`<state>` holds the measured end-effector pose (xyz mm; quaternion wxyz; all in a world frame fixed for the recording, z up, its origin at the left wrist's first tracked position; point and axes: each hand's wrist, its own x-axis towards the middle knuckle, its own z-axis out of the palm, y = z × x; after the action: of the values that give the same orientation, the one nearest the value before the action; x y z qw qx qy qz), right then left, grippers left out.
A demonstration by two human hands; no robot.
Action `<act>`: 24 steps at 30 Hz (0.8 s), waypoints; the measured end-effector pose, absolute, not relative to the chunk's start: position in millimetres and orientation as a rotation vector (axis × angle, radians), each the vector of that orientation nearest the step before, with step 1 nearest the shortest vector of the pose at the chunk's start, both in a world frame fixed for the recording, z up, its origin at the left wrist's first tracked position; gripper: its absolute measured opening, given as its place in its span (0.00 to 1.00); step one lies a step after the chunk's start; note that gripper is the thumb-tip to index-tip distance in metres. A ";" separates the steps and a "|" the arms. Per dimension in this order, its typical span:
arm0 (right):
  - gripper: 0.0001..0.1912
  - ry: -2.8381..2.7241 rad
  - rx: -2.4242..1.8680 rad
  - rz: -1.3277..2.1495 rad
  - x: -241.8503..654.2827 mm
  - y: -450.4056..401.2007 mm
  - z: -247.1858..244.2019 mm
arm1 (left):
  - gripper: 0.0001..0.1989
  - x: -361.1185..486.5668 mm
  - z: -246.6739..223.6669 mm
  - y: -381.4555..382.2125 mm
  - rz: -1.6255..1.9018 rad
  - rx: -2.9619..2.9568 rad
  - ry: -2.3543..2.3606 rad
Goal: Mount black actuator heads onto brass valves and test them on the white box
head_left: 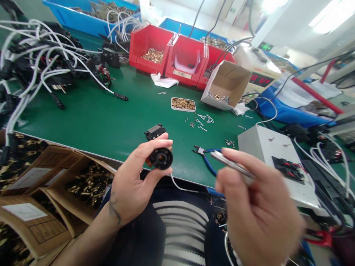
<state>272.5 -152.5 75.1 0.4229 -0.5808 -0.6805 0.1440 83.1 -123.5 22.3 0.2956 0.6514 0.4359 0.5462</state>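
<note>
My left hand grips a black round part between thumb and fingers, its ringed opening facing me. A black block sits at its upper side, and a white cable hangs below it. Held up at the right, my right hand is blurred and closed on a slim metal tool. Behind that hand, pliers with blue handles lie on the green table. A small tray of brass parts rests farther back, with pins and wire clips scattered near it.
Red bins and an open cardboard box stand at the back. White cables with black parts pile up at the left, above cartons. At the right is a grey metal box with a switch.
</note>
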 end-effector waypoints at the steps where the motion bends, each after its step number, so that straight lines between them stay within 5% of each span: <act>1: 0.13 -1.733 -1.504 0.417 272.8 -139.8 66.9 | 0.22 81.7 22.5 -123.7 1.453 1.712 1.119; 11: 0.22 -1.877 -1.243 0.749 264.7 -64.7 22.9 | 0.24 76.8 22.8 -124.4 1.430 1.872 0.935; 17: 0.34 -1.360 -0.736 1.667 259.1 -116.6 13.3 | 0.20 83.2 23.7 -125.6 1.406 1.895 0.925; 20: 0.27 -1.096 -0.746 1.750 254.5 -131.3 1.7 | 0.19 87.9 26.8 -126.9 1.302 2.007 0.897; 24: 0.23 -0.953 -0.730 1.774 255.6 -134.4 0.1 | 0.33 84.1 19.0 -122.1 1.327 1.984 1.013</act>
<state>255.6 -134.4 0.1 0.4793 -0.2990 -0.3905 0.7269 84.1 -122.1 19.0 0.2707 0.7365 0.3762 0.4928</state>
